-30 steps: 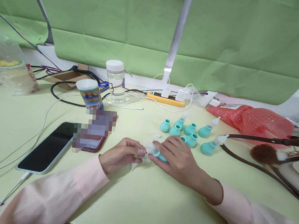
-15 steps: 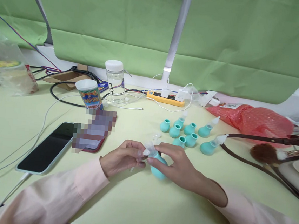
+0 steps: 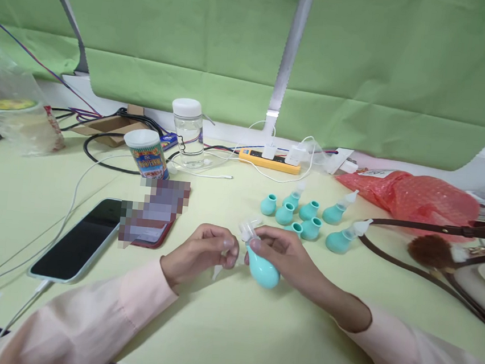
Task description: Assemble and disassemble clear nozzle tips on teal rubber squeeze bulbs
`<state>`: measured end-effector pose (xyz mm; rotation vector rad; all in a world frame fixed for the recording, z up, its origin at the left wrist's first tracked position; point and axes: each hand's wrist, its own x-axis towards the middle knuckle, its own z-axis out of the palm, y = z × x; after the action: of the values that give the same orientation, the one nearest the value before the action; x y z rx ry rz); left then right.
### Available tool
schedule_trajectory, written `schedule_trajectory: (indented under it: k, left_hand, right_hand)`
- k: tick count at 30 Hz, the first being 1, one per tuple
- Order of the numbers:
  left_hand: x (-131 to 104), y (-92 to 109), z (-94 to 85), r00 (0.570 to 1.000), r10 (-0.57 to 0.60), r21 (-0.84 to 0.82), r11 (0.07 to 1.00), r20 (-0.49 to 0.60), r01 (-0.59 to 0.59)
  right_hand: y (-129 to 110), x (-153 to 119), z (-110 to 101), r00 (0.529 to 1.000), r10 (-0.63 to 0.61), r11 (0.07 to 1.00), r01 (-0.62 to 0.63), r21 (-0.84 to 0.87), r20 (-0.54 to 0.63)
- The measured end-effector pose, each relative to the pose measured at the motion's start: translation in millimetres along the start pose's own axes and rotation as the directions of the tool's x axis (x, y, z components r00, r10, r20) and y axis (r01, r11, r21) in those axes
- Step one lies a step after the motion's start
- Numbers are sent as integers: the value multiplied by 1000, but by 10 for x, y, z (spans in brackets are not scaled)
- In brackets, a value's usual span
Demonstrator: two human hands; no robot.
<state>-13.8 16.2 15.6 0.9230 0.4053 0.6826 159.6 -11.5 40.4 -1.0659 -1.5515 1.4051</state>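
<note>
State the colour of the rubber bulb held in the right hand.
Teal, seen in the head view: bulb.

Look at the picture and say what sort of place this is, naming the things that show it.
Probably a small hand-assembly workbench: a green-covered table with a batch of teal rubber bulbs, one teal bulb in the right hand, and a yellow power strip with chargers.

Bright, even light, soft shadows (edges bowed), slight blur throughout.
</note>
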Motion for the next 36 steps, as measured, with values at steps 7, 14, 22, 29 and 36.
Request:
schedule_trajectory:
  k: [7,14,22,29,36]
  left_hand:
    - [22,-18,57,992,-19,137,990,-123,36]
    - [32,-73,4,993,-90,-106,991,-74,82]
    - [5,-18,12,995,-74,-27,997,-68,72]
    - [14,25,-13,951,260,775,631,-170,-34]
    - [62,-55,-104,924,376,955,-294,67,50]
  right_hand:
    - [53,-42,43,978,-198,913,160,-376,-63]
    - [103,-42,33,917,-370,808,237,-539,-150]
    - [66,-33,80,985,-110,978,83,-192,-132]
    - [-63,-11,-56,966,-66,996,78,39,-252]
    - [-94,-28,-52,994,-40,997,33,-72,-98]
